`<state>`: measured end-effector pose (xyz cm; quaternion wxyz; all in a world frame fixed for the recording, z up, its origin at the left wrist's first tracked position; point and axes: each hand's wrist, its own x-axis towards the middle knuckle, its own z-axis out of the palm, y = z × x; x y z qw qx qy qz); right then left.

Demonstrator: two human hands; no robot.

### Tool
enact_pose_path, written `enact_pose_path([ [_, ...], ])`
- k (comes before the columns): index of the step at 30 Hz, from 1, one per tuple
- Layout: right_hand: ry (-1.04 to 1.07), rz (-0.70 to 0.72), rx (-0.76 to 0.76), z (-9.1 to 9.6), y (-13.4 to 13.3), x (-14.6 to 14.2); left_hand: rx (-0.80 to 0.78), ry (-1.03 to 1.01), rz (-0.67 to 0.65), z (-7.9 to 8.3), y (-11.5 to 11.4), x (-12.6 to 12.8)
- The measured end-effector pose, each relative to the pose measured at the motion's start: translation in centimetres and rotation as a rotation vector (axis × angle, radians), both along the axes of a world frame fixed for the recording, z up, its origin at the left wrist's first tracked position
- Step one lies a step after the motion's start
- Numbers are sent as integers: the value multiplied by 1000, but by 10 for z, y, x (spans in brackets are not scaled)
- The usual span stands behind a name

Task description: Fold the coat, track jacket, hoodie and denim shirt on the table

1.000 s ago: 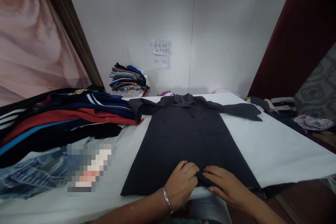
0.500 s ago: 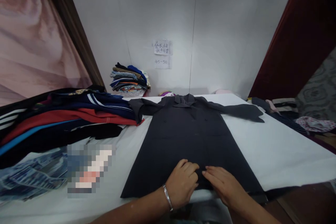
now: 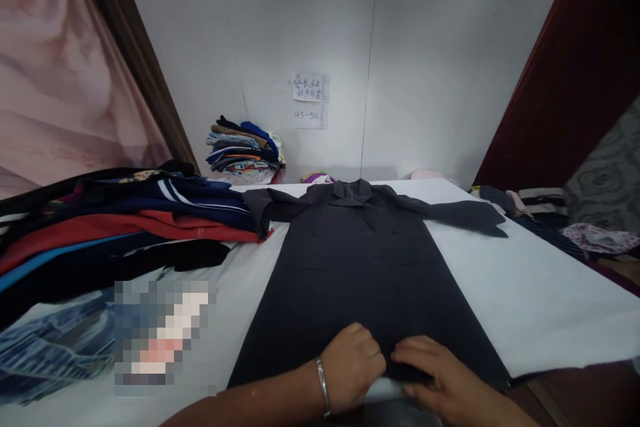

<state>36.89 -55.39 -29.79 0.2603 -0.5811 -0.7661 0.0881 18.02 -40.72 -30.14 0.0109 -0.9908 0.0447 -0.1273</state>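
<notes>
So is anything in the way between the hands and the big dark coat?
Nothing that I can see. The left hand and right hand are both at the near edge of the dark coat. The heap of clothes lies to the left.

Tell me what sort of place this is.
Probably an indoor workspace for handling clothes: a dark coat lies spread on a white-covered table, with a stack of clothes near the wall and a handwritten sign on it.
</notes>
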Motion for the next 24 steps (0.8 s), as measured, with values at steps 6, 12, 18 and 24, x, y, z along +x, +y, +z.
enact_pose_path([
  [6, 190, -54, -117, 41, 75, 43, -88, 200, -21, 16, 11, 7],
  [12, 121, -563, -254, 39, 227, 115, -371, 292, 105, 23, 24, 13],
  [18, 47, -809, -333, 23, 336, 153, -705, 336, 225, -13, 43, 21],
  [24, -45, -914, -421, 7, 395, 158, -839, 402, 130, -53, 60, 34],
])
